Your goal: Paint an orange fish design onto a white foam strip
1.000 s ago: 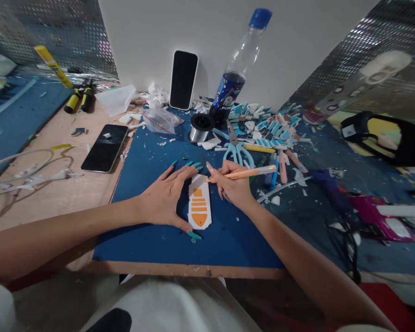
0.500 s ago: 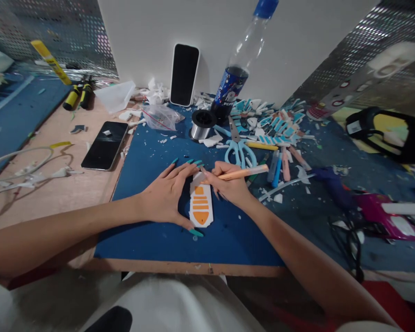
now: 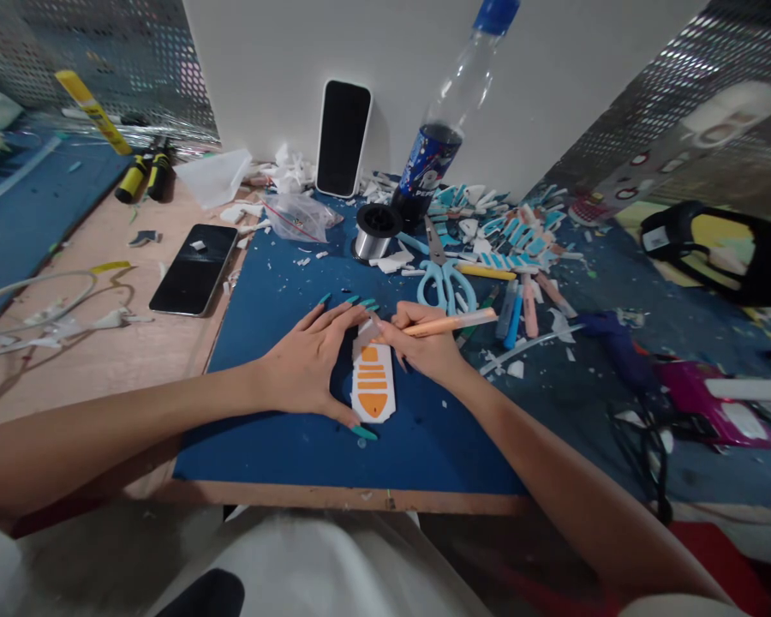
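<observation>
A white cut-out piece (image 3: 386, 377) with orange-coloured bands and a rounded orange end lies flat on the blue mat (image 3: 276, 450). My left hand (image 3: 308, 360) rests spread along its left side, fingertips at the top end and thumb near the bottom. Between the fingers of my right hand (image 3: 424, 343) is an orange marker (image 3: 450, 323), its tip at the upper part of the piece. The right fingers hide the exact contact of the tip. Light blue scissors (image 3: 446, 278) lie just beyond the right hand.
A wire spool (image 3: 376, 231), a cola bottle (image 3: 427, 163) and an upright phone (image 3: 343, 137) stand behind. Another phone (image 3: 194, 270) lies left. Several markers (image 3: 516, 313) and many foam scraps (image 3: 514, 236) are at the right. A purple packet (image 3: 713, 403) sits farther right.
The right hand and marker have shifted very slightly at the top of the white piece. The left hand stays in place.
</observation>
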Motion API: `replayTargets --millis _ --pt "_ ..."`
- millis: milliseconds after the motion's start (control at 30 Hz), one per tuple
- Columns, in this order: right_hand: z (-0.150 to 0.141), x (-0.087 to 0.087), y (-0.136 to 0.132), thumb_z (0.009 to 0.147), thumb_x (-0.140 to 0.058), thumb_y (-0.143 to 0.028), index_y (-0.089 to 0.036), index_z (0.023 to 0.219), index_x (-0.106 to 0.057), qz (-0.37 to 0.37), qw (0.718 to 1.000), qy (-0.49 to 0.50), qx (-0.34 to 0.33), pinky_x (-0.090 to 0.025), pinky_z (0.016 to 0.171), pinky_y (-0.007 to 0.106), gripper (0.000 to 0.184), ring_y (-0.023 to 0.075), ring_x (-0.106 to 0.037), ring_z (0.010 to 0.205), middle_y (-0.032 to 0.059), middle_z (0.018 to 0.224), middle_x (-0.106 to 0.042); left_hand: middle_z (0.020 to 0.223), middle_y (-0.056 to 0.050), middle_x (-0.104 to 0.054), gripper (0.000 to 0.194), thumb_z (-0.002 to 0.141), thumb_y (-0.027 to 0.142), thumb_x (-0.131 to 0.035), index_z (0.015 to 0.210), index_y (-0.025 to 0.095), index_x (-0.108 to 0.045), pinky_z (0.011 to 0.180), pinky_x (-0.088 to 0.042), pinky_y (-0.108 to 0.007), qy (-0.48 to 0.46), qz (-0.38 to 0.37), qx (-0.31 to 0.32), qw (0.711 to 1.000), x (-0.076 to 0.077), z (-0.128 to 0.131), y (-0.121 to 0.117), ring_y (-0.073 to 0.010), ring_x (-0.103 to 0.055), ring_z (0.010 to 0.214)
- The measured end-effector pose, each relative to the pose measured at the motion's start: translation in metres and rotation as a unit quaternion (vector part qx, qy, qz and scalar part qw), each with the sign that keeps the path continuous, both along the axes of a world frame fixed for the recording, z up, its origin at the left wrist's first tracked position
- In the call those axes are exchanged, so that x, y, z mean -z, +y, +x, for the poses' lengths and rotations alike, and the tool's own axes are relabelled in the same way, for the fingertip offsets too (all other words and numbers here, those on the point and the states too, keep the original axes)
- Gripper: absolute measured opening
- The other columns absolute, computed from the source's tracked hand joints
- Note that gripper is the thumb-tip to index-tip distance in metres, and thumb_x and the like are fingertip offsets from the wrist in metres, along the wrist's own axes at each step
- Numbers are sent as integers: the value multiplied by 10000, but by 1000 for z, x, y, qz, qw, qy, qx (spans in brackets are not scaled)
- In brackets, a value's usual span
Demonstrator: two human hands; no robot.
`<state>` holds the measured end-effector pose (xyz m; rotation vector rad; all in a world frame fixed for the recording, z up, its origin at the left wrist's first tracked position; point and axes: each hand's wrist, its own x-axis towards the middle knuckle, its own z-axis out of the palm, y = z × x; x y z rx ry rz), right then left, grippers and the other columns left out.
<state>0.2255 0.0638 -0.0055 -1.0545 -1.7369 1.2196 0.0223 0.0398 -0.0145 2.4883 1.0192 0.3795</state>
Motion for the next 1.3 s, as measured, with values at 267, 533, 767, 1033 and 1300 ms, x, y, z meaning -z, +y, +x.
replayTargets --millis 267,533,767,1033,1300 --pt "0 0 1 794 -578 -253 -201 507 -304 52 998 -30 9 -282 399 218 400 55 -338 332 -92 385 -298 1455 -189 -291 1255 522 758 -623 1407 172 46 1110 -140 -573 7 -1 1 1000 -1 -1 0 -383 -226 1364" --pt "3 2 2 794 -566 -243 -202 522 -291 69 997 -44 9 -262 407 219 389 56 -316 354 -89 403 -289 1454 -187 -294 1247 524 766 -613 1408 174 38 1108 -152 -573 6 0 0 1000 -1 0 1 -384 -234 1360" --pt "4 1 3 778 -556 -242 -202 511 -283 81 995 -54 12 -237 421 221 385 58 -280 393 -80 430 -269 1445 -183 -306 1232 522 775 -610 1410 173 -3 1115 -147 -564 4 6 -1 1000 -1 -1 0 -382 -237 1359" --pt "7 -1 3 769 -561 -236 -203 503 -275 61 996 -58 19 -262 452 233 392 67 -270 423 -75 456 -253 1443 -184 -309 1219 529 765 -615 1405 166 -16 1114 -154 -561 6 7 1 1000 0 -1 0 -375 -225 1364" --pt "8 -4 2 774 -553 -226 -204 497 -250 55 997 -48 19 -264 452 238 412 66 -256 422 -73 469 -238 1442 -184 -312 1214 535 765 -612 1405 171 -9 1111 -154 -565 5 8 3 1000 -1 -1 0 -375 -234 1361"
